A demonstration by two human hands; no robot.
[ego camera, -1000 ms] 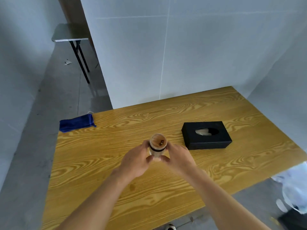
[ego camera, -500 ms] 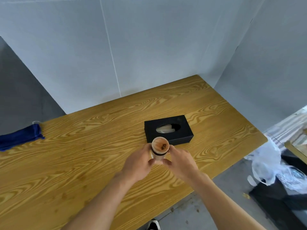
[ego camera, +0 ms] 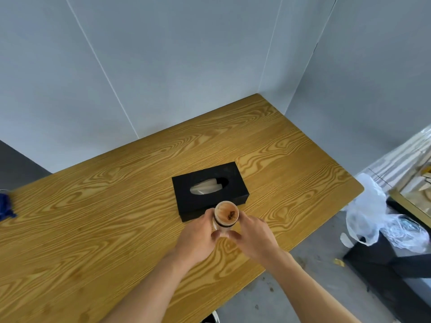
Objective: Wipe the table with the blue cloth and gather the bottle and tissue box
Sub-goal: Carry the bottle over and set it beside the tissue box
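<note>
A small bottle [ego camera: 226,215] with a round wooden lid and a black band stands upright on the wooden table [ego camera: 93,229]. It is just in front of the black tissue box [ego camera: 205,201], whose oval slot shows white tissue. My left hand [ego camera: 198,236] wraps the bottle's left side and my right hand [ego camera: 254,234] its right side, fingertips meeting below the lid. The blue cloth [ego camera: 5,209] lies at the table's far left edge, mostly cut off by the frame.
Grey wall panels close in behind and to the right of the table. A white plastic bag [ego camera: 373,220] sits on a dark stand on the floor to the right. The table's near right edge drops to a concrete floor.
Both hands have carried the bottle to the right, from well apart from the tissue box to right against its front. The view has swung right, pushing the blue cloth to the frame's left edge.
</note>
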